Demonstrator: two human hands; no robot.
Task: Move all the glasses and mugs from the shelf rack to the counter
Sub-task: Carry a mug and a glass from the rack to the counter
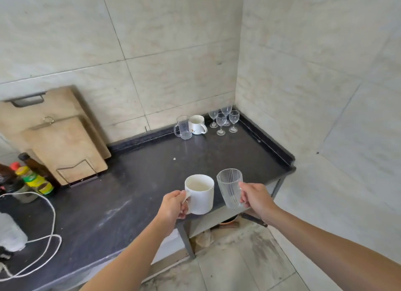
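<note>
My left hand [173,206] grips the handle of a plain white mug [200,193], held upright over the front edge of the dark counter [134,182]. Just to its right, my right hand [255,196] holds a ribbed clear glass mug [230,187] by its handle, also above the counter's front edge. In the back right corner stand several small wine glasses [225,119], a white mug with a print [197,124] and a clear glass mug [183,127]. The shelf rack is out of view.
Two wooden cutting boards [63,143] lean against the tiled wall at the left in a wire stand. Sauce bottles [32,177] and a white cable [43,236] lie at the counter's left end. A tiled side wall bounds the counter on the right.
</note>
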